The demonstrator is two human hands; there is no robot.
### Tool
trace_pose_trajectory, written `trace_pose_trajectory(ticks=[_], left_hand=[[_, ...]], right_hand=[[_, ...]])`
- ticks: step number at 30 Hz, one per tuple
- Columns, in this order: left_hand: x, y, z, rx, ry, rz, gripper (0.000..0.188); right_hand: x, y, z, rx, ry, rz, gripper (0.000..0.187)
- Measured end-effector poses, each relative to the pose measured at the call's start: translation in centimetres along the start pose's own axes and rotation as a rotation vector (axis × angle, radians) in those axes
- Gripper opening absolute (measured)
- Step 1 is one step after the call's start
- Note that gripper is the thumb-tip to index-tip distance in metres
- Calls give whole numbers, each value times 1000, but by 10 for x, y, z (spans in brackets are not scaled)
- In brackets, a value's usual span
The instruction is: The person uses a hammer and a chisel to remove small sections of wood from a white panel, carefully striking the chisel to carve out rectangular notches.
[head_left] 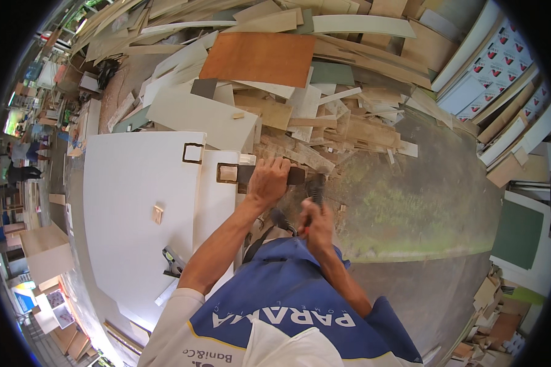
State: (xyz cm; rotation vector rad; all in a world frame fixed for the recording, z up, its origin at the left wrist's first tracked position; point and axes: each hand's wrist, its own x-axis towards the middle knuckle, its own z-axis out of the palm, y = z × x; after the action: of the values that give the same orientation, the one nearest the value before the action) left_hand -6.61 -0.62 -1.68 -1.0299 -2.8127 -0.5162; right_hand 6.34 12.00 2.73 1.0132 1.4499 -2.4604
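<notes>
My left hand [268,182] is wrapped round a dark, flat chisel-like tool [297,176], which lies sideways across the edge of a white panel [217,202]. The tool's left end reaches a small brown-edged rectangular cutout [228,173] in that panel. My right hand [317,225] is closed on the handle of a hammer [316,186], its head close to the tool's right end; whether they touch I cannot tell. A larger white panel [134,183] lies to the left, with a similar cutout [193,153] near its corner.
On the larger panel rest a small wood block [158,214] and a black-and-green hand tool [172,260]. Beyond the panels, board offcuts lie heaped, an orange-brown sheet [257,59] among them. Boards lean at the right. Concrete floor [410,202] stretches to my right.
</notes>
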Motion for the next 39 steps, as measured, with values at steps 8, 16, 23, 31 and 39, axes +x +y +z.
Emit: trace_pose_trajectory(ticks=[8, 16, 23, 31, 39], left_hand=[[-1, -3, 9, 103, -22, -3, 11], [5, 0, 6, 42, 46, -23, 11], [1, -2, 12, 123, 7, -10, 11], [-1, -4, 13, 132, 12, -42, 14], [-1, -5, 12, 134, 13, -67, 15]], right_hand=[[8, 8, 6, -59, -61, 43, 13], [15, 15, 2, 39, -109, 125, 15], [33, 12, -8, 223, 187, -70, 16], [33, 3, -10, 246, 65, -10, 17], [35, 10, -4, 108, 27, 45, 15]])
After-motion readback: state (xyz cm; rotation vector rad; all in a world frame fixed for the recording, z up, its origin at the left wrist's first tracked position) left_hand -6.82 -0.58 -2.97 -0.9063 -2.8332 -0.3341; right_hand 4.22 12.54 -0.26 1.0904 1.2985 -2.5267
